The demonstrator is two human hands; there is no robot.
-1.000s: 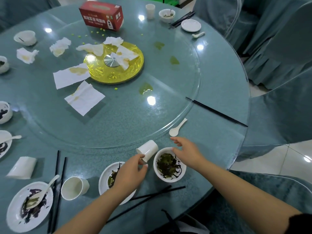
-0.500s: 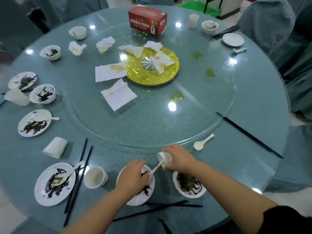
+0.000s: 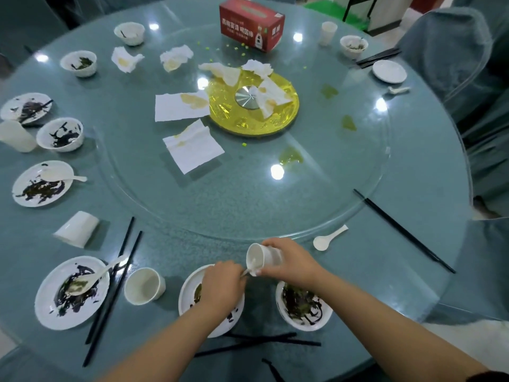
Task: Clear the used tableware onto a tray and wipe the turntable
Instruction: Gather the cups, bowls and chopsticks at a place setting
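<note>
**Hands at the near edge of a littered round bench**

Teal cloth covers the round bench (image 3: pixel 429 161), and chairs draped in the same teal stand at the right of the frame. On it lies a glass turntable (image 3: pixel 248 205) with a gold hub (image 3: pixel 248 125) at centre frame, scattered with stained napkins (image 3: pixel 192 150) and green smears; a red box (image 3: pixel 252 23) stands at the top. Dirty plates, bowls, cups and black chopsticks ring the rim on the left and along the bottom. At lower centre the right hand (image 3: pixel 294 264) has its grip curled round a white cup (image 3: pixel 261 259), tipped on its side above the bench. The left hand (image 3: pixel 223 285) pinches what looks like a spoon handle (image 3: pixel 246 272) over a soiled plate (image 3: pixel 187 290). Beside it, lower right, sits a bowl (image 3: pixel 303 307) of dark scraps.
</note>
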